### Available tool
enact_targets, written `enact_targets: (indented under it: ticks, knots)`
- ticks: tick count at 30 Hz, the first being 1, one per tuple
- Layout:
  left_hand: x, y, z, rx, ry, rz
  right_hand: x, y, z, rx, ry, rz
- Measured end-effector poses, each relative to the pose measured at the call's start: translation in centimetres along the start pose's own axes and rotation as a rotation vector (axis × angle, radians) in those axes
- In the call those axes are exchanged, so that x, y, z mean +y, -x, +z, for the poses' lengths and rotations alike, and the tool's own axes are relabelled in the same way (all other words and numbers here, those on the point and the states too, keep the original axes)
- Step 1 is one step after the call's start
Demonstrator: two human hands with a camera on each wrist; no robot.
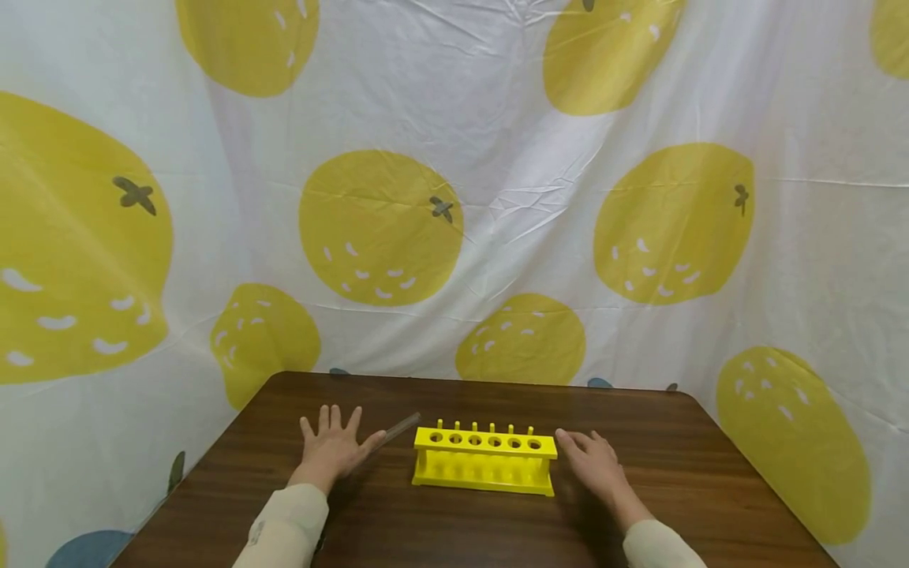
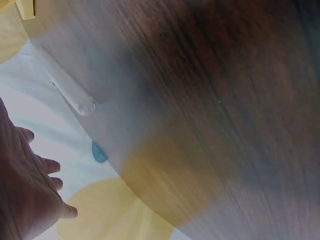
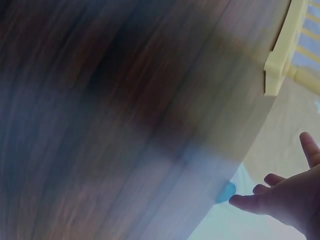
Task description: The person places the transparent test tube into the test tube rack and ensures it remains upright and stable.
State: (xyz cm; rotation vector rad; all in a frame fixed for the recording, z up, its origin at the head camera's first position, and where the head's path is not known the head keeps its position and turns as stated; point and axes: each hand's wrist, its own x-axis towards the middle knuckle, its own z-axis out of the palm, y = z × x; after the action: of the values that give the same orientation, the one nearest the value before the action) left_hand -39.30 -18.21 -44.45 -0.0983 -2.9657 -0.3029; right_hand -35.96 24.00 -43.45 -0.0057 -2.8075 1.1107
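Observation:
A yellow test tube rack (image 1: 483, 480) stands upright on the dark wooden table (image 1: 383, 536), with a row of round holes along its top and pegs behind. To its left lies a clear test tube (image 1: 403, 427), also seen on the wood in the left wrist view as a pale tube (image 2: 72, 92). My left hand (image 1: 331, 451) has its fingers spread, its thumb near the tube's close end; the left wrist view shows the two apart. Beside the rack's right end is my right hand (image 1: 592, 465), fingers extended and holding nothing. In the right wrist view the rack's end (image 3: 275, 70) is apart from that hand.
Behind the table hangs a white curtain (image 1: 497, 260) printed with large yellow lemons. It comes down close to the table's back and side edges. The tabletop's rounded back corner (image 1: 685, 397) shows at the right.

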Motion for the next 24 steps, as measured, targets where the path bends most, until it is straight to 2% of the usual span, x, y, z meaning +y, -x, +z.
enact_targets:
  ticks: [8,13,19,21,24]
  knots:
    - [0.0,0.2,-0.2,-0.003,-0.007,-0.003,-0.8,0.2,0.9,-0.006,-0.118,0.042]
    - [0.0,0.1,-0.2,-0.007,0.031,-0.009,-1.1,0.3,1.3,-0.009,-0.191,0.076]
    - [0.3,-0.5,0.1,0.024,0.073,0.004,-1.1,0.3,1.5,0.010,-0.224,0.071]
    - [0.4,-0.7,0.3,0.016,0.065,0.007,-1.1,0.2,1.5,0.015,-0.244,0.065]
    - [0.6,-0.8,0.1,-0.035,0.040,-0.002,-1.2,0.2,1.7,0.014,-0.272,0.063]
